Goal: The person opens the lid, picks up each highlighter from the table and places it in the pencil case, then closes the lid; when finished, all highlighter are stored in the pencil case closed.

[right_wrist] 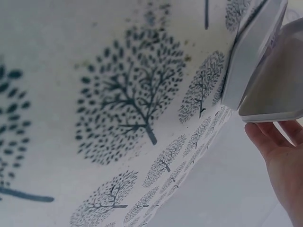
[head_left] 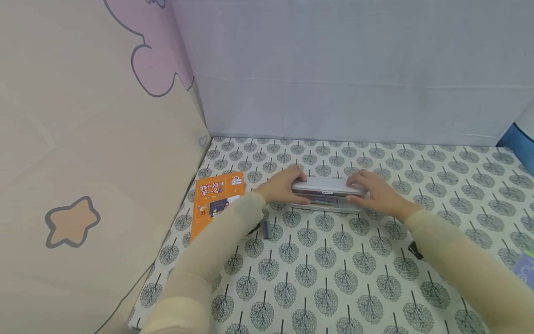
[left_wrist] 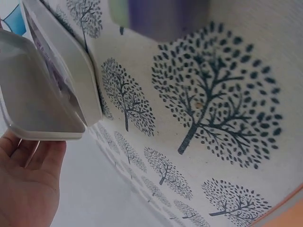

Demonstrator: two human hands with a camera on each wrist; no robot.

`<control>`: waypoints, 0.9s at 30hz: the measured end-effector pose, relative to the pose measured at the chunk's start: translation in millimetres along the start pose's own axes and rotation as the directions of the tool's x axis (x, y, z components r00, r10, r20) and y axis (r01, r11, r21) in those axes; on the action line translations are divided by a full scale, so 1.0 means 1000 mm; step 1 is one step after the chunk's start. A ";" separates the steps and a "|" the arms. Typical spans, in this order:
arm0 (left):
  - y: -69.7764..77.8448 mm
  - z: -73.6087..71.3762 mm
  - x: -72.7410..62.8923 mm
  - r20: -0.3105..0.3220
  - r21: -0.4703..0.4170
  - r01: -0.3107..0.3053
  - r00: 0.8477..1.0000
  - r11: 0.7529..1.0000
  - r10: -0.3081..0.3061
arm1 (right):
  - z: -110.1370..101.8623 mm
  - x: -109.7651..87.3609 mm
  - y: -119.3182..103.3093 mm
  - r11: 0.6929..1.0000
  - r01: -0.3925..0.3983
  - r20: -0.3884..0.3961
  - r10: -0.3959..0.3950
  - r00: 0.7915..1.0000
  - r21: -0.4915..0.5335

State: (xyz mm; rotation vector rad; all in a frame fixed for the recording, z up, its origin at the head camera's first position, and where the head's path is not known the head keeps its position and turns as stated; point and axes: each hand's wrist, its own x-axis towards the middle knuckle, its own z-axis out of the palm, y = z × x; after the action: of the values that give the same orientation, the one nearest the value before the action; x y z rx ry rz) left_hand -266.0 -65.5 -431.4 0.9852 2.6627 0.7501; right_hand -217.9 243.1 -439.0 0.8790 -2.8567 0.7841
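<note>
A white pencil case (head_left: 329,210) lies on the tree-print cloth, its hinged lid (head_left: 325,184) tilted partly open. Some items show dimly inside through the gap. My left hand (head_left: 284,186) grips the lid at its left end, fingers over the far edge and thumb toward the front. At the opposite end my right hand (head_left: 377,195) holds the lid in the same way. In the left wrist view, the fingertips of the left hand (left_wrist: 31,179) touch the lid's edge. The right wrist view has the right hand's fingers (right_wrist: 270,135) against the lid's rim.
An orange book (head_left: 212,197) lies left of the case, partly behind my left sleeve. A small purple and green block (head_left: 266,229) sits near that forearm. Beside the right forearm is a small black object (head_left: 415,250). A purple item (head_left: 524,270) lies at the right edge.
</note>
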 end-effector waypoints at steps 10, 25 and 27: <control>0.002 0.006 -0.004 0.068 0.207 -0.086 0.995 0.975 0.074 | 0.009 -0.006 0.004 0.982 0.141 0.064 -0.134 0.989 -0.128; -0.001 0.014 -0.005 0.126 0.382 -0.169 0.983 0.909 0.130 | 0.017 -0.012 0.006 0.948 0.207 0.071 -0.195 0.978 -0.244; -0.001 0.014 -0.006 0.123 0.387 -0.173 0.983 0.906 0.135 | 0.018 -0.012 0.006 0.946 0.210 0.061 -0.201 0.978 -0.247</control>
State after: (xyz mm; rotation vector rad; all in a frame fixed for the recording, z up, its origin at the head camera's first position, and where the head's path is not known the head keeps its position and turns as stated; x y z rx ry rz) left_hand -256.8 -64.5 -443.7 1.3033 2.7331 0.1754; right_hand -209.0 245.2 -459.3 1.1364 -2.7491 0.3764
